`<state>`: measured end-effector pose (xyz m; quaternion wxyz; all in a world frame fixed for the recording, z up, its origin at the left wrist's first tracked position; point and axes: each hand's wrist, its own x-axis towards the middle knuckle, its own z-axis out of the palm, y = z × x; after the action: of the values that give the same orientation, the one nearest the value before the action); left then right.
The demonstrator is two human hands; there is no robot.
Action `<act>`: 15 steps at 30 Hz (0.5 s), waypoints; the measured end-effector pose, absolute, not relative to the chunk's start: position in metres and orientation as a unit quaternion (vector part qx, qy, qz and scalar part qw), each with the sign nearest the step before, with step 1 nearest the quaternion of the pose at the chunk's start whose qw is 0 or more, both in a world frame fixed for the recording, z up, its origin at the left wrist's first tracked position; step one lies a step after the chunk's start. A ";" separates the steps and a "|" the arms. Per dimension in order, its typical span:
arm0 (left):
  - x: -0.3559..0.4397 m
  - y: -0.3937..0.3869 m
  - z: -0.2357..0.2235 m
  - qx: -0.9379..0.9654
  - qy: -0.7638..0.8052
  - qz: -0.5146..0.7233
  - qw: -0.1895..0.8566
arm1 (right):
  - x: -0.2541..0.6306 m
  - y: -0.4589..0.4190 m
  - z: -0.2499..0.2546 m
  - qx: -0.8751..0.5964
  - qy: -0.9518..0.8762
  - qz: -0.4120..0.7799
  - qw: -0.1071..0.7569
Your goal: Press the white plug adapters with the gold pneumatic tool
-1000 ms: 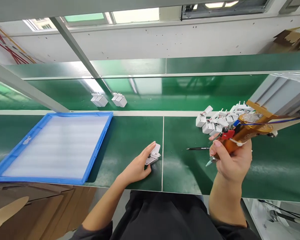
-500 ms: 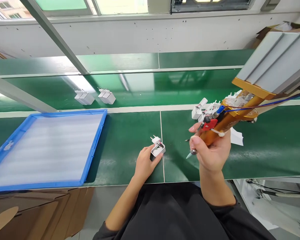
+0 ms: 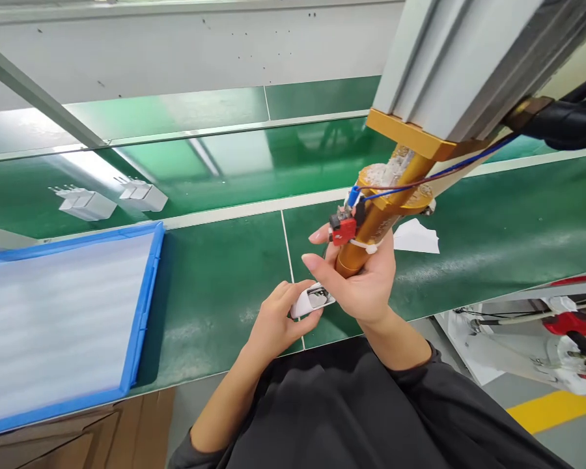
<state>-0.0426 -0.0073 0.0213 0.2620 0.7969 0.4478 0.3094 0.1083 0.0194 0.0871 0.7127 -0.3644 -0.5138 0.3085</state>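
My left hand point(image 3: 276, 322) is closed on a small white charger casing point(image 3: 312, 299), held open side up near the front edge of the green bench point(image 3: 209, 286). My right hand point(image 3: 359, 283) grips an orange pen-shaped tool point(image 3: 376, 225) with a red switch and blue wires. The tool points down at the casing, and its tip is hidden behind my right hand. The two hands touch over the casing.
A blue tray point(image 3: 144, 312) with white foam lining lies at the left. Two pairs of white chargers point(image 3: 85, 203) point(image 3: 141, 193) sit on the conveyor belt behind it. A white paper scrap point(image 3: 415, 238) lies to the right. A grey aluminium rail point(image 3: 469, 65) hangs overhead at the upper right.
My right hand brought the orange tool down and left onto the casing. My left hand lifted and turned the casing. The view swung right, hiding the pile of chargers.
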 end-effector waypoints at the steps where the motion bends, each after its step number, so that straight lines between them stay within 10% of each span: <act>1: -0.042 -0.007 0.023 0.800 0.446 0.304 0.263 | 0.109 0.020 0.086 -0.362 -0.514 0.314 0.712; 15: -0.038 -0.006 0.017 0.800 0.451 0.291 0.268 | 0.117 0.022 0.080 -0.391 -0.530 0.318 0.682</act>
<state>-0.0376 -0.0060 0.0173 0.2680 0.8000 0.4512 0.2909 0.1167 0.0224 0.0801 0.6819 -0.3907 -0.5300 0.3185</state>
